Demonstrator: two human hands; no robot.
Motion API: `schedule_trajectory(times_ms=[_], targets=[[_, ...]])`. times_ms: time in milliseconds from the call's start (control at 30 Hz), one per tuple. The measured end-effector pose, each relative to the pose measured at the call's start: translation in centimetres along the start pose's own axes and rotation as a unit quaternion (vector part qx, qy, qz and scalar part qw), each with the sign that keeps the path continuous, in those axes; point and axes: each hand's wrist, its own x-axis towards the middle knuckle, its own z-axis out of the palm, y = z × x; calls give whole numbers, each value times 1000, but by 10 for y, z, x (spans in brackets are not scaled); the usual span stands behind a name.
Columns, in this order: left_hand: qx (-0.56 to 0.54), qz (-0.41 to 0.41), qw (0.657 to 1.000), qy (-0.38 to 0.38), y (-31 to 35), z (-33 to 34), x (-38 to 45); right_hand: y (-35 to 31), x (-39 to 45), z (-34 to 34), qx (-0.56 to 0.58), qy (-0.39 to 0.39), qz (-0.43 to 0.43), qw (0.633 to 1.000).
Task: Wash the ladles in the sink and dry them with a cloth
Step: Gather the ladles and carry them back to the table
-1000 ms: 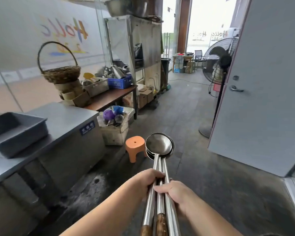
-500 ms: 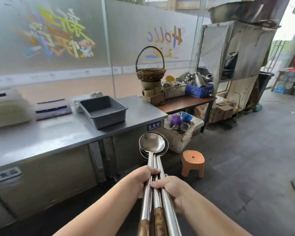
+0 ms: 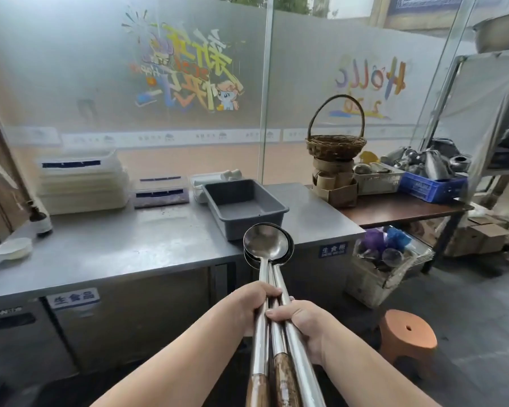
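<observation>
Three long steel ladles (image 3: 266, 245) are bundled together, bowls stacked and pointing away from me, wooden grips at the bottom edge of the view. My left hand (image 3: 252, 304) wraps their shafts from the left. My right hand (image 3: 301, 321) wraps them from the right, slightly lower. The bowls hover in front of a steel counter's (image 3: 124, 245) front edge. No sink or cloth is in view.
A grey plastic tub (image 3: 244, 207) sits on the counter just beyond the ladle bowls. White containers (image 3: 83, 183) and a white bowl (image 3: 14, 248) lie further left. An orange stool (image 3: 406, 333) stands on the floor at right, near a wooden table (image 3: 400, 210) with a wicker basket (image 3: 335, 145).
The view has swung left, from the doorway and fan to the steel counter and frosted glass wall. Both hands keep the same grip on the ladles.
</observation>
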Motion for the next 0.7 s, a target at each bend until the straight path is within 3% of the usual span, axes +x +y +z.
schedule_trajectory(times_ms=[333, 700], targets=[[-41, 7, 998, 39, 81, -42, 54, -71, 89, 12, -22, -44, 11, 999], [-59, 56, 993, 86, 191, -50, 186, -182, 234, -39, -68, -83, 20, 994]])
